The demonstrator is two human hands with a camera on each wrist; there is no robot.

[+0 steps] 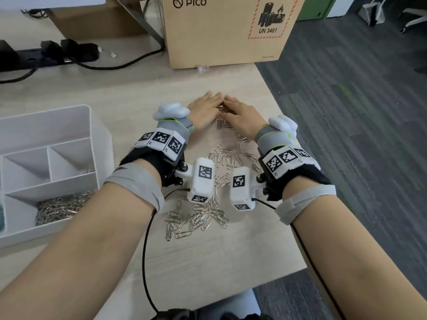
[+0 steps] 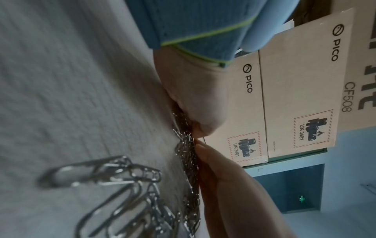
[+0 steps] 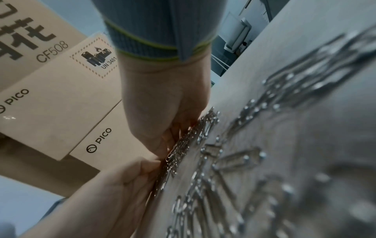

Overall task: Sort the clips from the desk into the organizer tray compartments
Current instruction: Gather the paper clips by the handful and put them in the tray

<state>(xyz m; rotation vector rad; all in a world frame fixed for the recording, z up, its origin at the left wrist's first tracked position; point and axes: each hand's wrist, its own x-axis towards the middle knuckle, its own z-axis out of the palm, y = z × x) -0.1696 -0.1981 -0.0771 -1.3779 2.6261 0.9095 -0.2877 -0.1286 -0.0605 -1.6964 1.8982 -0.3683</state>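
Silver paper clips (image 1: 221, 158) lie scattered on the wooden desk between my wrists, with another cluster (image 1: 196, 220) nearer me. My left hand (image 1: 203, 109) and right hand (image 1: 242, 117) rest on the desk beyond them, fingertips meeting in a V around a small heap of clips (image 1: 221, 122). Both hands' fingers look straight and press against the heap. In the left wrist view the left hand (image 2: 234, 185) and right hand (image 2: 193, 88) flank the heap (image 2: 187, 153). The right wrist view shows the same: right hand (image 3: 122, 185), left hand (image 3: 162, 104), heap (image 3: 183, 145). The white organizer tray (image 1: 46, 125) stands at the left; its near compartment holds clips (image 1: 60, 206).
A PICO cardboard box (image 1: 221, 31) stands just behind the hands. A black power strip with cables (image 1: 46, 54) lies at the back left. The desk's right edge (image 1: 279, 116) runs close beside my right hand, with grey carpet beyond. A black cable (image 1: 144, 250) trails from my left wrist.
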